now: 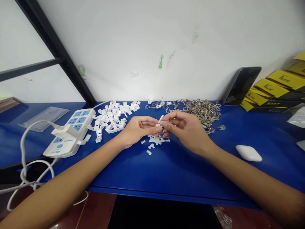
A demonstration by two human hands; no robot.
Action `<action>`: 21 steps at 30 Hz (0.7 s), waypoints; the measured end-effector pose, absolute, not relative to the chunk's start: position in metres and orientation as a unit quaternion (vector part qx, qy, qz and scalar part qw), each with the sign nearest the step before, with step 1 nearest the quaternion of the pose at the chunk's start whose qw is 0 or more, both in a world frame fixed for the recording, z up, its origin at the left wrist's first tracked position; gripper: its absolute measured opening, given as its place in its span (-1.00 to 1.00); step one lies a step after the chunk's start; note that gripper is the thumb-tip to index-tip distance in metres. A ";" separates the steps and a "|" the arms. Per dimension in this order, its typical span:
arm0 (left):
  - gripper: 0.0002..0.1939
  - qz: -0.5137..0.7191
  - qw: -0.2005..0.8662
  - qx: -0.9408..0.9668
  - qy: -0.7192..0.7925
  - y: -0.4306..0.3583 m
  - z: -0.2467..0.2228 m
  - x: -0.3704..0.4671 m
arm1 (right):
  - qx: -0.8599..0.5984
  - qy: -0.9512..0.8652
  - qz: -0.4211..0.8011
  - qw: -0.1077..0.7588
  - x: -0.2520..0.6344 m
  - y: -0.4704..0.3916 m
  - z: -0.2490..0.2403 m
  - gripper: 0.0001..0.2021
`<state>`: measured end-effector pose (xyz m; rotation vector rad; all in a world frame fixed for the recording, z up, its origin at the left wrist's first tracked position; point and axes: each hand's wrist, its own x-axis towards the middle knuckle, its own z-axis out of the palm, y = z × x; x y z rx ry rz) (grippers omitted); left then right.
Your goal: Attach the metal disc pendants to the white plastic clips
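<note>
Both hands meet over the middle of the blue table. Between the fingertips of my left hand (144,128) and my right hand (184,128) is a small white plastic piece (161,119), pinched from both sides. Fingers cover much of it, and a bit of cord seems to hang below. Under the hands lie loose flat white tabs (153,140). To the left spreads a heap of white plastic pieces (114,116). Behind my right hand is a pile of coiled, brownish cords (202,109), with a few coils and white pieces (158,104) beside it near the wall.
A power strip (71,130) with a plugged-in white cable stands on the left. A phone (241,86) leans on the wall, next to stacked yellow-black boxes (274,87). A white earbud case (248,153) lies at right. The blue table (166,178) ends in front of me.
</note>
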<state>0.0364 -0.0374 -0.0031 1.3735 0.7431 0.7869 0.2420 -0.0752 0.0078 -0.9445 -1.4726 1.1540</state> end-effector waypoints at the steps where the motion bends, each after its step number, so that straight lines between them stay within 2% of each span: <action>1: -0.68 0.349 0.646 0.595 0.327 -0.037 -0.003 0.037 | -0.389 -0.610 0.471 0.505 0.242 -0.075 0.008 -0.69; 6: -0.67 0.360 0.661 0.572 0.325 -0.035 -0.007 0.036 | -0.386 -0.637 0.444 0.498 0.244 -0.076 0.005 -0.73; 12: -0.67 0.369 0.663 0.567 0.319 -0.033 -0.009 0.035 | -0.410 -0.635 0.402 0.517 0.245 -0.075 0.002 -0.68; 21: -0.66 0.381 0.681 0.544 0.309 -0.029 -0.011 0.033 | -0.420 -0.620 0.443 0.492 0.245 -0.071 0.000 -0.69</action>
